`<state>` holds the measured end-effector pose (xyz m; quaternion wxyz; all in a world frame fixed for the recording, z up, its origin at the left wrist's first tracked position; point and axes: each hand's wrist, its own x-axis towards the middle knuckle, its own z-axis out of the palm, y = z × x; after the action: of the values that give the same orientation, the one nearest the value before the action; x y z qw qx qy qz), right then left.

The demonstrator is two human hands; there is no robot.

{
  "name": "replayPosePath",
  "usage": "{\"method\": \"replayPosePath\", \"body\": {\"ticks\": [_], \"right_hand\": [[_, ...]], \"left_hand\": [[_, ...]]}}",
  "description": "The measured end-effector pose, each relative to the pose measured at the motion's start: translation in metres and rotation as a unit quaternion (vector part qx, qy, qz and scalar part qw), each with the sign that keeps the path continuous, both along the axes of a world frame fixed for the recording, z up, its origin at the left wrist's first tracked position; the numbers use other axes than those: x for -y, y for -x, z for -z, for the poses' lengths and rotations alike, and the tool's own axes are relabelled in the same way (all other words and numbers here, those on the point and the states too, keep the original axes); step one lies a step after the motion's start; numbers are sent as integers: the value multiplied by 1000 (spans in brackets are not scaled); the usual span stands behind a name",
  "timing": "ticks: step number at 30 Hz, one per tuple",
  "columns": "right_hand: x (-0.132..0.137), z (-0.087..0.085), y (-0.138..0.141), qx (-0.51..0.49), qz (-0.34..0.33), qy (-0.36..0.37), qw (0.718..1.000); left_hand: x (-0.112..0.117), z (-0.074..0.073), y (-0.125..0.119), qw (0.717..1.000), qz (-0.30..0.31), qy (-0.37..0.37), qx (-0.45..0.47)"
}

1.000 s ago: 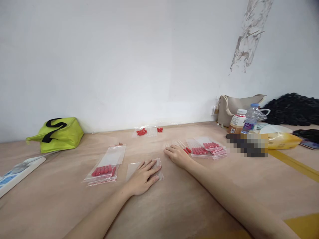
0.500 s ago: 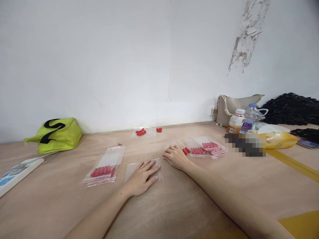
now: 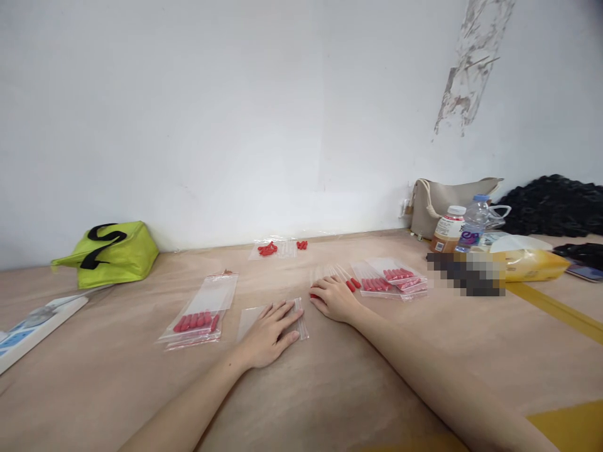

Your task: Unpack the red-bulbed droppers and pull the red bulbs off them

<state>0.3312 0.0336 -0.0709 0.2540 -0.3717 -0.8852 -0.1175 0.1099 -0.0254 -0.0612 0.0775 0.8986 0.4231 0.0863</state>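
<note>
My left hand [image 3: 268, 336] lies flat, fingers spread, on an empty clear zip bag [image 3: 246, 317] on the brown table [image 3: 330, 389]. My right hand [image 3: 335, 300] rests palm down just to its right, fingers curled together over a red-tipped stick [image 3: 313, 295] whose red end shows at the fingertips. A few loose red-tipped sticks [image 3: 351, 284] lie just beyond that hand. Filled zip bags of red pieces [image 3: 396, 276] are stacked to the right. Another filled stack [image 3: 198, 314] lies to the left of my left hand.
More bags and loose red pieces [image 3: 273, 249] lie by the wall. A lime green bag [image 3: 106, 254] and white box [image 3: 38, 320] are at left. A beige bag [image 3: 447, 198], two bottles [image 3: 450, 229], yellow pack [image 3: 532, 265] and black cloth [image 3: 556, 204] sit at right.
My right hand has drawn back slightly toward me and the left hand, and a red tip now shows under its fingertips. The left hand has stayed on the empty bag.
</note>
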Motion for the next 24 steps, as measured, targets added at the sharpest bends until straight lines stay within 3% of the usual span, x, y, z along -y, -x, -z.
{"method": "replayPosePath", "body": {"ticks": [4, 8, 13, 20, 24], "right_hand": [[9, -1, 2, -51, -18, -18, 998], [30, 4, 13, -121, -61, 20, 991], [50, 6, 17, -66, -100, 63, 991], [52, 5, 12, -90, -107, 72, 987], [53, 5, 12, -118, -117, 59, 984]], "left_hand": [[0, -4, 0, 999, -17, 10, 30], [-2, -5, 1, 995, -48, 15, 87], [-6, 2, 2, 987, -68, -9, 146], [-16, -15, 14, 963, -235, 21, 127], [-14, -19, 14, 960, -256, 71, 85]]}}
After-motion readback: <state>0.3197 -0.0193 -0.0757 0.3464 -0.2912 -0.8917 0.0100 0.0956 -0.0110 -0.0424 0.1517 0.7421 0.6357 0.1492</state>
